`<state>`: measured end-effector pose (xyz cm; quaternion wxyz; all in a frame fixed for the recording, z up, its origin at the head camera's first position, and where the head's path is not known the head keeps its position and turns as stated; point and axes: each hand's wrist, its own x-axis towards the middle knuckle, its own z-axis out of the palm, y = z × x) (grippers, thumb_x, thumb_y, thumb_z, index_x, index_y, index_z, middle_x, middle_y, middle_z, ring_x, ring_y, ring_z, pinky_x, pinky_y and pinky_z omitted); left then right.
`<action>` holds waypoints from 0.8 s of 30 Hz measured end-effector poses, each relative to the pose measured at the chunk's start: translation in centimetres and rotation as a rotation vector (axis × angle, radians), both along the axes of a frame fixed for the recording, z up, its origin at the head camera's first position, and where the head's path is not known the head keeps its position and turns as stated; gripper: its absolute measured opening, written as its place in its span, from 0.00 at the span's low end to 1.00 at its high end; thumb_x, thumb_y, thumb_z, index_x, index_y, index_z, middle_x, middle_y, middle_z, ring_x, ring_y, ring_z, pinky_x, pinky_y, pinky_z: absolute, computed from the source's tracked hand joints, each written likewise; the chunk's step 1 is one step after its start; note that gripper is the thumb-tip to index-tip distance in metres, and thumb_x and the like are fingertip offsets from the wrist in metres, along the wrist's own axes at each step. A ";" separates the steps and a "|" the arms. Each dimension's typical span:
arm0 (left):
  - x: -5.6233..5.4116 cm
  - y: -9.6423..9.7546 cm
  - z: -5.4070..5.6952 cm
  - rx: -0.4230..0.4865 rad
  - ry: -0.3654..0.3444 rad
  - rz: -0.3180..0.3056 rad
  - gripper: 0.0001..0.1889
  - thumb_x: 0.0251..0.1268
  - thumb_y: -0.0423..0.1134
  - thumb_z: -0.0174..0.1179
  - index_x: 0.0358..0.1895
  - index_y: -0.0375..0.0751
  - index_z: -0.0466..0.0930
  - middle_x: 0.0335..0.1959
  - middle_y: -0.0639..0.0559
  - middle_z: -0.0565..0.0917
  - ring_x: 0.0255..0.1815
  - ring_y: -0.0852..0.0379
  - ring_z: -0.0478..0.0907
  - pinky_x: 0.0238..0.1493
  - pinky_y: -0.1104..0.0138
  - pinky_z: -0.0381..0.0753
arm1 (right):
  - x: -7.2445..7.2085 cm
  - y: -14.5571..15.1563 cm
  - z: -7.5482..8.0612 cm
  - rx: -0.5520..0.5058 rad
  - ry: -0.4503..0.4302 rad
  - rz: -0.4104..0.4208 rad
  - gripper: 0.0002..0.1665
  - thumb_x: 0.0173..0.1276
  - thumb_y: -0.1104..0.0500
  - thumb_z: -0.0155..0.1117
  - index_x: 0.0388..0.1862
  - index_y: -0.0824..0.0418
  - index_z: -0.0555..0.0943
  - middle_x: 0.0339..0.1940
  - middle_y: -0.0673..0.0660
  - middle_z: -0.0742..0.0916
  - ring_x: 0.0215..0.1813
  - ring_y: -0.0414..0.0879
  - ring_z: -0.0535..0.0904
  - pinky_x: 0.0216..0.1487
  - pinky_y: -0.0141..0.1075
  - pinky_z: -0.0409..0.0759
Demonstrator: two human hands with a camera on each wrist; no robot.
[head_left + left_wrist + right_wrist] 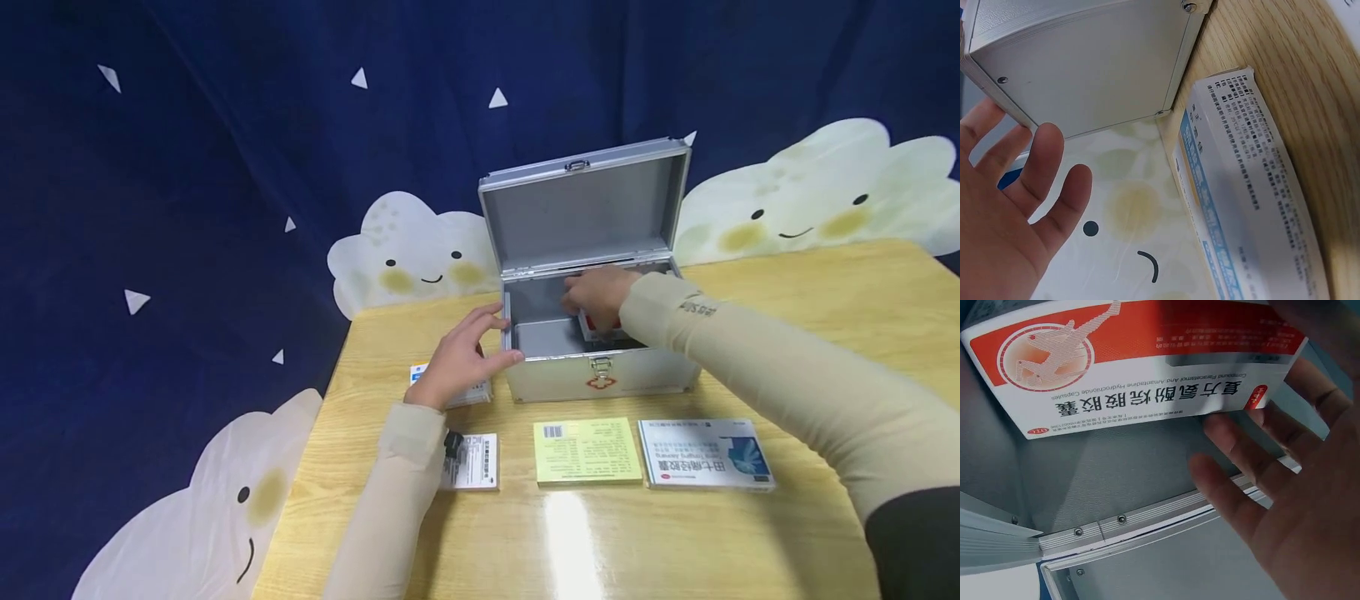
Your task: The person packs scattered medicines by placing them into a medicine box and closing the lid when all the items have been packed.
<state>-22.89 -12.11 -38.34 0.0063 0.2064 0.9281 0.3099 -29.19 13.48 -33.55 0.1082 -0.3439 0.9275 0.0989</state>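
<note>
An aluminium first-aid case (551,382) stands with its lid (585,217) raised. My right hand (603,293) is inside it, gripping a red and white medicine box (1147,369) between thumb and fingers. The box is tilted in the right wrist view, and my hand and sleeve hide much of it from the head view. At the case's left end, my left hand (467,354) rests against the rim with loosely extended fingers. The left wrist view shows those fingers (1044,156) beside the case's side wall (1091,69).
A white and blue medicine box (1235,181) lies left of the case, partly under my left hand. In front are a white printed box (480,462), a yellow box (587,452) and a white and blue box (705,454). A dark blue curtain (420,125) hangs behind the wooden table (637,542).
</note>
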 end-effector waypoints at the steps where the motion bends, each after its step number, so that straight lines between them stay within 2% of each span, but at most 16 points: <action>1: 0.1 0.0 -0.1 -0.004 -0.004 0.008 0.27 0.61 0.62 0.63 0.61 0.57 0.76 0.77 0.66 0.62 0.30 0.59 0.76 0.38 0.67 0.79 | 0.0 -0.1 -0.2 0.003 0.007 0.010 0.28 0.45 0.67 0.78 0.49 0.55 0.85 0.48 0.55 0.82 0.45 0.51 0.80 0.50 0.45 0.84; 8: 0.5 0.3 -0.5 -0.041 -0.033 -0.010 0.29 0.61 0.64 0.62 0.63 0.55 0.75 0.78 0.66 0.61 0.28 0.60 0.76 0.37 0.67 0.79 | 0.6 0.1 -1.7 0.050 0.054 0.066 0.19 0.49 0.67 0.76 0.42 0.56 0.86 0.41 0.53 0.82 0.43 0.50 0.81 0.49 0.46 0.84; 13: 0.4 -0.2 -0.1 -0.026 -0.001 0.016 0.27 0.60 0.63 0.64 0.60 0.58 0.76 0.77 0.67 0.63 0.25 0.60 0.75 0.35 0.66 0.78 | 0.4 -0.5 -1.4 0.056 0.090 0.103 0.17 0.49 0.67 0.76 0.39 0.55 0.87 0.41 0.54 0.81 0.45 0.52 0.80 0.49 0.47 0.84; 16: 0.4 -0.6 0.1 -0.029 -0.005 0.025 0.27 0.60 0.62 0.64 0.60 0.58 0.76 0.76 0.67 0.63 0.28 0.58 0.77 0.36 0.66 0.79 | 0.2 -1.2 -1.3 0.052 0.072 0.115 0.13 0.50 0.66 0.75 0.36 0.55 0.87 0.41 0.54 0.80 0.44 0.51 0.79 0.47 0.47 0.84; 21: 0.2 -0.5 0.3 -0.039 0.001 -0.006 0.29 0.60 0.64 0.63 0.60 0.54 0.76 0.77 0.64 0.63 0.46 0.52 0.83 0.54 0.55 0.80 | -0.2 -1.4 -1.8 0.056 0.045 0.119 0.07 0.53 0.65 0.74 0.30 0.55 0.84 0.36 0.53 0.79 0.36 0.48 0.78 0.41 0.43 0.84; 24: 0.1 -0.2 0.4 -0.051 0.013 -0.012 0.30 0.59 0.65 0.62 0.60 0.53 0.76 0.77 0.64 0.63 0.62 0.49 0.79 0.67 0.49 0.73 | -0.5 -1.2 -2.0 0.034 0.020 0.113 0.08 0.53 0.66 0.74 0.29 0.56 0.84 0.34 0.52 0.78 0.31 0.46 0.77 0.37 0.40 0.83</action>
